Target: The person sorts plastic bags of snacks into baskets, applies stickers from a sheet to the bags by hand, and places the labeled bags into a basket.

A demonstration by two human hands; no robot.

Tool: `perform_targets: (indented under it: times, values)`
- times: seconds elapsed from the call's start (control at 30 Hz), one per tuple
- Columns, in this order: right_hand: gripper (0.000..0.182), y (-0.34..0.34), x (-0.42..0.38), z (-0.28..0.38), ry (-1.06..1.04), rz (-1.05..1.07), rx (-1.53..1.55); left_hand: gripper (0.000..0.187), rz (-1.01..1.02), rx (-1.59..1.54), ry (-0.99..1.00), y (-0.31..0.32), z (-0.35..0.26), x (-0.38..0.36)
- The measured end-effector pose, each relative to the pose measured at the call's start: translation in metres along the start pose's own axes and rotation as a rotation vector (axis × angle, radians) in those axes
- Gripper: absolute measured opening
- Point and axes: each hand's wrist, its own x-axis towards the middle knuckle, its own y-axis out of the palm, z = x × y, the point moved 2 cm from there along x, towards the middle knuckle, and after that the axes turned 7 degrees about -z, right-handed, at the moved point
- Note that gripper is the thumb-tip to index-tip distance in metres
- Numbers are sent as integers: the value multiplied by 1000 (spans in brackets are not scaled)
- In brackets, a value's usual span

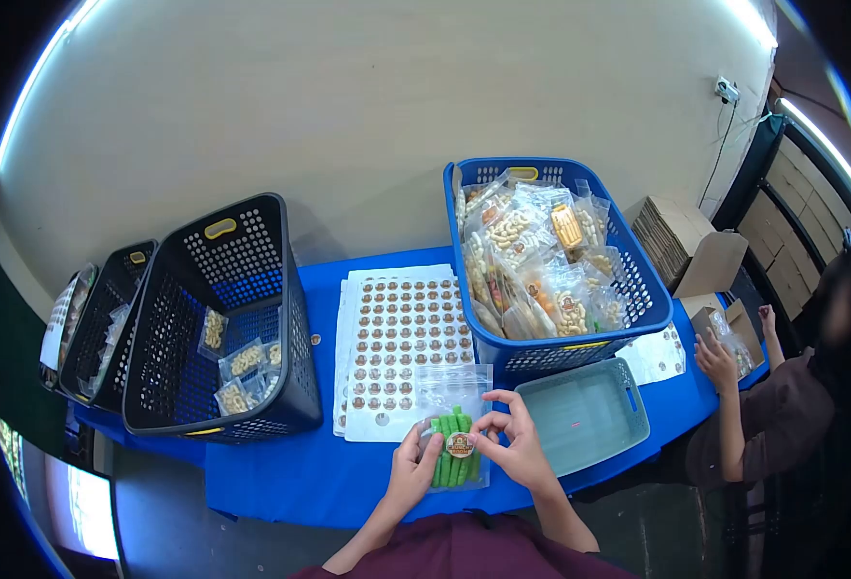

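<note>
A clear zip bag (453,385) of green stick snacks (447,473) is in front of me, over the table's near edge. My left hand (413,470) grips the bag by its left side, thumb on the front. On the bag's face lies a round brown-and-white sticker (459,445). My right hand (516,440) pinches the sticker's right edge between thumb and forefinger, the other fingers curled above. Just behind the bag are sheets of round stickers (408,338), stacked flat, with the lower right part of the top sheet bare of stickers.
Left stands a black basket (295,357) with a few snack bags inside; more baskets are beyond it. A blue basket (652,307) piled with snack bags is at back right, a grey-green tray (641,425) before it. Another person (782,415) works by cardboard boxes (710,259) at right.
</note>
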Motion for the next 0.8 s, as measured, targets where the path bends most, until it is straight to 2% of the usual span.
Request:
perform_targets:
  times: [0.17,0.37,0.67,0.8]
  values:
    - [46,0,-3,-8,6,-29,93,35,-25,-45,-35,-4,8,-5]
    - [48,6,-4,-10,7,-20,-89,33,-38,-20,-3,-7,14,-8]
    - [50,9,-4,-7,13,-45,-142,37,-17,-15,25,-3,9,-6]
    - [46,10,-4,-5,-201,-153,-393,37,-8,-1,34,-2,4,-2]
